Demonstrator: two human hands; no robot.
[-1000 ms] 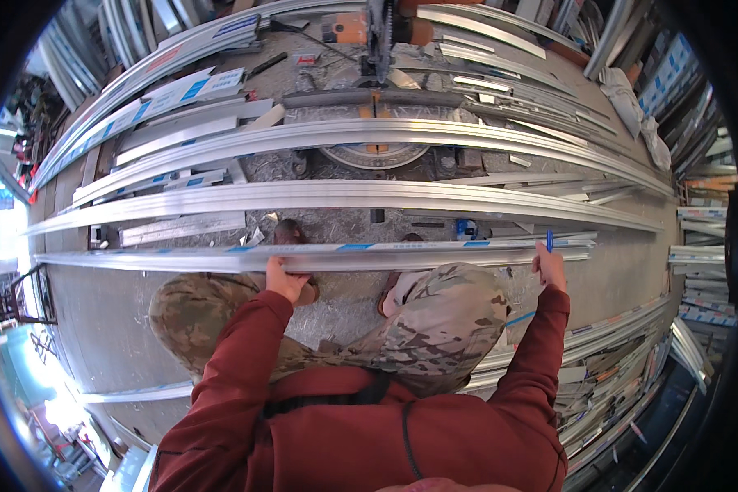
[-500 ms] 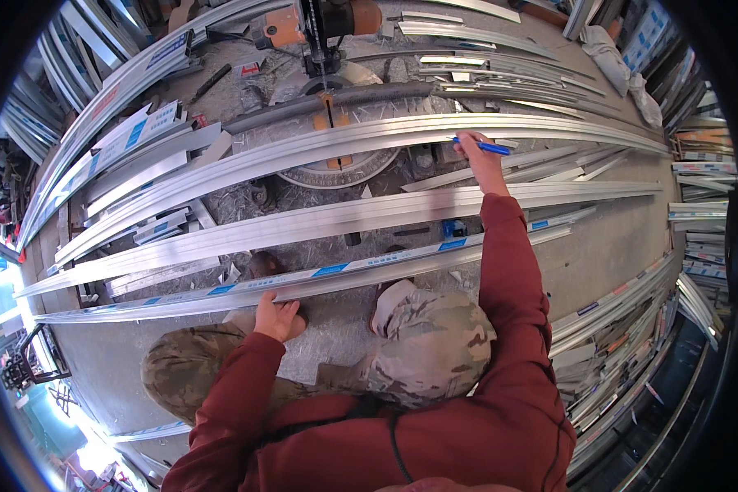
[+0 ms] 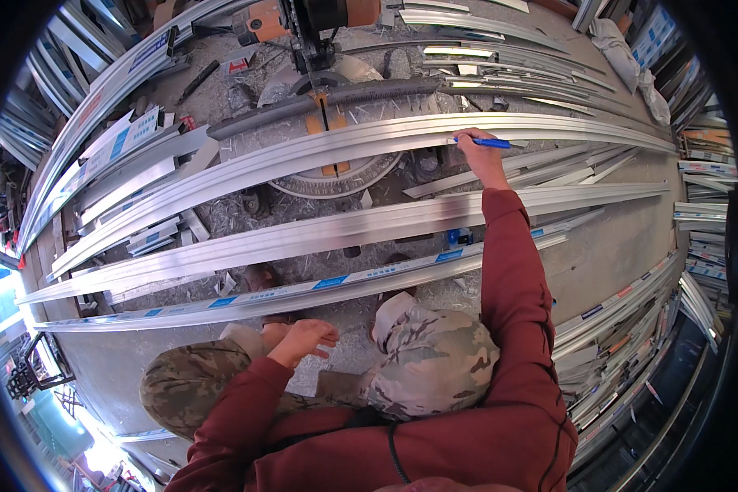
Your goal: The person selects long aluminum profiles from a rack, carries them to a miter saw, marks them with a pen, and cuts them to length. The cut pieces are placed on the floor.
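Note:
My right hand [image 3: 481, 164] grips a blue marker [image 3: 492, 143] with its tip at the near edge of a long silver metal profile [image 3: 369, 135]. That profile lies across the round base [image 3: 336, 182] of a miter saw [image 3: 310, 37]. Closer to me runs a second long silver profile [image 3: 303, 232], passing under my right forearm. A third profile with blue-marked film [image 3: 332, 282] lies nearest my knees. My left hand [image 3: 305, 343] hovers on my side of it above my lap, fingers loosely bent and apart, holding nothing.
Offcuts [image 3: 160, 168] and shavings litter the floor left of the saw. Several thin profiles [image 3: 517, 70] lie at the far right. More stacked profiles [image 3: 623, 328] line the right side, with a whitish sack [image 3: 615, 49] beyond. A black frame [image 3: 51, 357] stands at the left.
My left hand has come off the nearest profile and moved right and toward me. The right hand with the marker has barely shifted along the far profile.

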